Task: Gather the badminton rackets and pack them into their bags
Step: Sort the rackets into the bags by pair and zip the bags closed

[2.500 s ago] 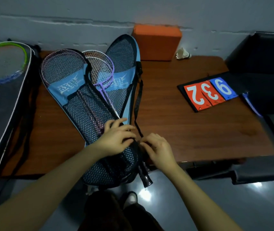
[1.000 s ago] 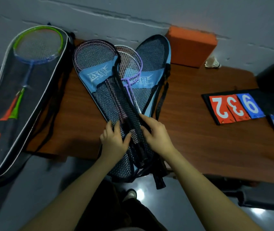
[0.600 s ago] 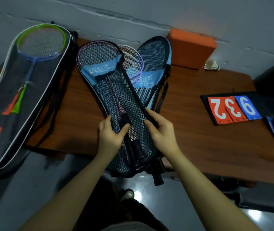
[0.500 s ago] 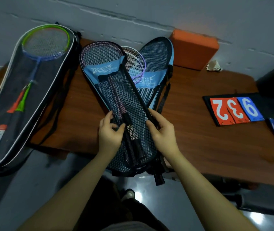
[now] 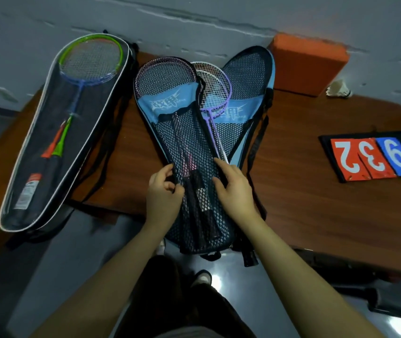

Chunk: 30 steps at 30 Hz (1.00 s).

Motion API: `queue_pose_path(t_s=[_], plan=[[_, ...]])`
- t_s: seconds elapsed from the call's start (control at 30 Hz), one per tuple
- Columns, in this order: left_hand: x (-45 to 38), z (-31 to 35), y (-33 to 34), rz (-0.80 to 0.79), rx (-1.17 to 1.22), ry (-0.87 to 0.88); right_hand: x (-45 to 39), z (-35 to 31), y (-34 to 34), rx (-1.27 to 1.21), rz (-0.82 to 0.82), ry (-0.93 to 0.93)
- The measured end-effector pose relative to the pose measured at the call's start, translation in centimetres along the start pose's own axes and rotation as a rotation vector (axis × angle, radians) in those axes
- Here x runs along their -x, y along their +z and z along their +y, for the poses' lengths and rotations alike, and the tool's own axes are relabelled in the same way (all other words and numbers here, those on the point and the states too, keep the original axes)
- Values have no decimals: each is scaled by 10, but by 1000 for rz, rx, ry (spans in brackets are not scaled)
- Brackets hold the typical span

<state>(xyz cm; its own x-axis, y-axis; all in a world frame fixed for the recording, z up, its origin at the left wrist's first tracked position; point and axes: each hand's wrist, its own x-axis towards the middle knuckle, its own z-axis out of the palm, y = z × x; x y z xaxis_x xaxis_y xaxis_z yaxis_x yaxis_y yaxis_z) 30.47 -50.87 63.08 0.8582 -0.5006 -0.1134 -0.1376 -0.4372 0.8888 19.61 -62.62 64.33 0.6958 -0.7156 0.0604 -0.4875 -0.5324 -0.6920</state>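
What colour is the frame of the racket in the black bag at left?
Green and blue racket frame, in the head view.

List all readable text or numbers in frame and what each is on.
"2", "3": white digits, upside down to the camera, on the red cards of the scoreboard.
"9": white digit as it reads from here, on its blue card.
White logo on the blue band of the mesh bag: stylised characters, not readable.
Same logo on the second bag: partly hidden, not readable.
Sticker on the black case: too blurred.
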Motion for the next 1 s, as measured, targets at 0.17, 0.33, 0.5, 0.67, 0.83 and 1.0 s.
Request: queue_pose_path(t_s=[0.17, 0.33, 0.5, 0.67, 0.83, 1.0], plan=[[2, -20, 14, -190, -344, 53, 10, -9, 11, -287, 72, 152], [5, -13, 20, -89, -359, 101, 6, -23, -6, -436, 94, 173], [2, -9, 14, -94, -174, 39, 4, -28, -23, -457, 113, 128], [3, -3, 10, -67, -46, 56, 6, -25, -19, -440, 92, 116], [-4, 12, -13, 122, 17, 118, 0, -23, -16, -291, 5, 102], [-23, 32, -46, 49, -143, 328, -6, -46, 7, -283, 4, 113]])
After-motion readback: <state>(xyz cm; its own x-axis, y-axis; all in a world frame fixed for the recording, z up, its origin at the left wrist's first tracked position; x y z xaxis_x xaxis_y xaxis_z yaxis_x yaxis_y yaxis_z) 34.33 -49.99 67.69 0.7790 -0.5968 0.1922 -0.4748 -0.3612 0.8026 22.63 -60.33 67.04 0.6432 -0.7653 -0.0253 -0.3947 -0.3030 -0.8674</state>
